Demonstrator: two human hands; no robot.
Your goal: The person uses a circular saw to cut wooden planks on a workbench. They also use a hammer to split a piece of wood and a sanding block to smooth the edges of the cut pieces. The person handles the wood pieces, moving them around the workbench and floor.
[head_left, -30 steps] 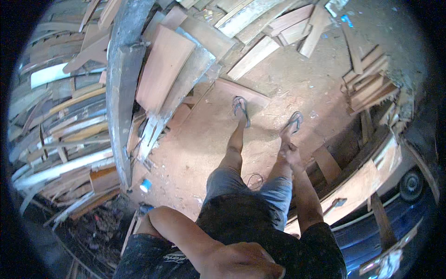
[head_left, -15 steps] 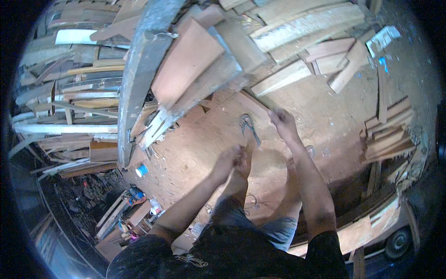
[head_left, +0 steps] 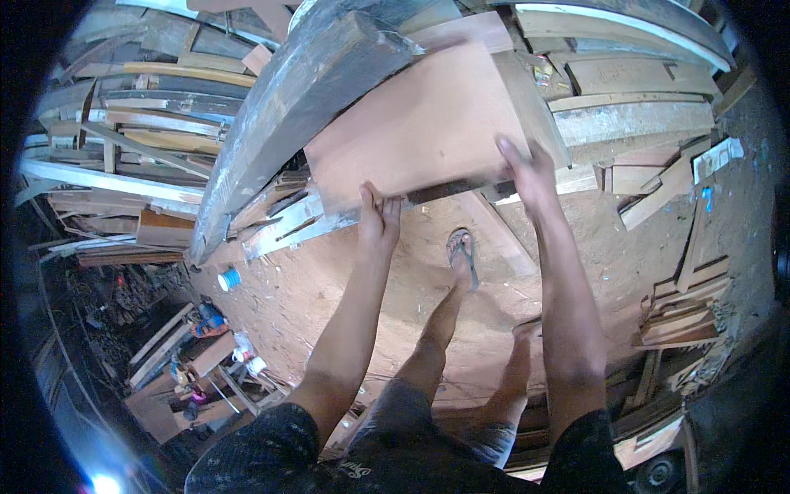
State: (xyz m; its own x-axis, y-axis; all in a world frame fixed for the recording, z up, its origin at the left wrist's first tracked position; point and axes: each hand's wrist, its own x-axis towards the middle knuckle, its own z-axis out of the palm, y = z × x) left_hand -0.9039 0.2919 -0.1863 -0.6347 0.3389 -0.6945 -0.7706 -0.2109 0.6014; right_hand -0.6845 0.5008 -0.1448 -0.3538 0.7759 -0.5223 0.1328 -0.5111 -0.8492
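A wide, flat pinkish-brown wooden board (head_left: 420, 115) lies ahead of me, over other boards. My left hand (head_left: 380, 218) grips its near edge, thumb on the top face and fingers curled at the edge. At the near right corner, my right hand (head_left: 531, 174) holds the board with the thumb over its top. That hand is slightly blurred, and its other fingers are partly hidden. A greyish board (head_left: 539, 115) shows from beneath on the right side.
A thick grey timber beam (head_left: 280, 115) slants along the left of the board. Stacked planks (head_left: 634, 119) lie far right, more wood pieces (head_left: 683, 317) at the right. A loose plank (head_left: 498, 230) rests by my sandalled foot (head_left: 462, 255). A blue-white cup (head_left: 230, 279) stands on the left.
Both hands have moved forward, from free in the air onto the near edge of the wooden board. My view has shifted, and the board now appears closer and turned more crosswise.
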